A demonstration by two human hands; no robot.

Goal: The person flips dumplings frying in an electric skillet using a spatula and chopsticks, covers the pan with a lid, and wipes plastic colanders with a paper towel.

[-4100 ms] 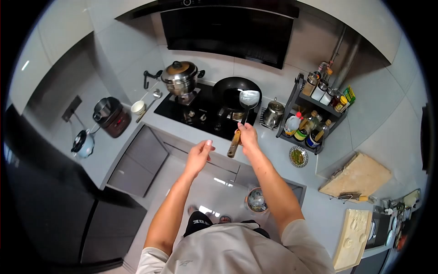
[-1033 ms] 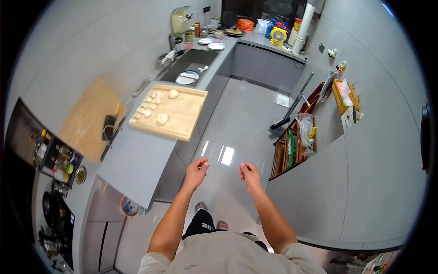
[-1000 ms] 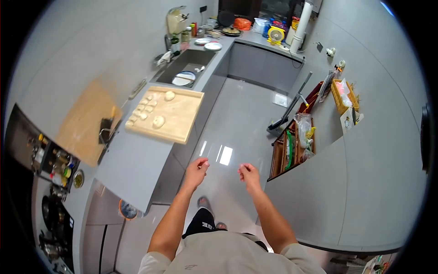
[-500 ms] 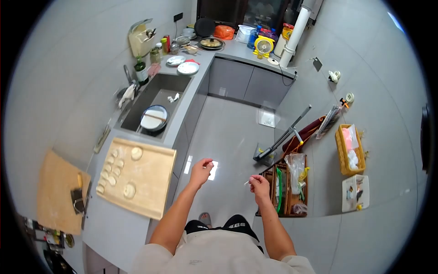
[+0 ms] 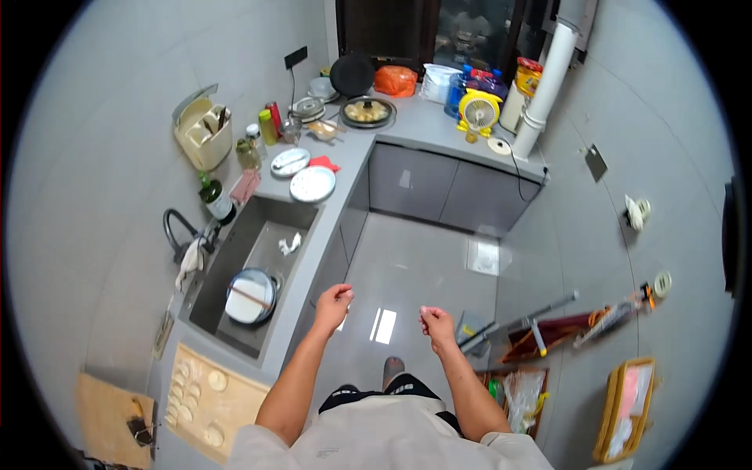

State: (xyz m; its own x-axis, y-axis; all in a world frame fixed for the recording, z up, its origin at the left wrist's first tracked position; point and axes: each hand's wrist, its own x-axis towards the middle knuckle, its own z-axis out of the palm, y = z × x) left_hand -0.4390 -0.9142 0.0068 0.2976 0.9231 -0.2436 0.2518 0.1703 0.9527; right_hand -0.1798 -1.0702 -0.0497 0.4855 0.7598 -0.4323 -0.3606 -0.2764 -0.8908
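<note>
Both my hands hang in front of my body over the grey tiled floor. My left hand [image 5: 334, 308] is beside the counter front, its fingers curled in with nothing visible in them. Apart from it, on the right, my right hand [image 5: 436, 325] is closed with thumb and fingers together; what it holds, if anything, is too small to make out. Neither hand touches the counter. To the left, a wooden board [image 5: 249, 395] carries several pale dough pieces [image 5: 218, 381]. A blue-rimmed bowl [image 5: 268, 291] with a white item and chopsticks [image 5: 249, 295] stands in the sink [image 5: 262, 243].
Ahead, a lidded pan [image 5: 368, 112] of food and white plates [image 5: 312, 184] sit on the counter [image 5: 356, 153], near a yellow fan [image 5: 479, 111]. Along the right wall are a mop-like tool [image 5: 540, 317], a rack with bags [image 5: 523, 395] and a wicker basket [image 5: 607, 439].
My view has moved forward; the sink, plates and pan are nearer, while the dough board has slid down and left. The small white thing at my right fingertips no longer shows.
</note>
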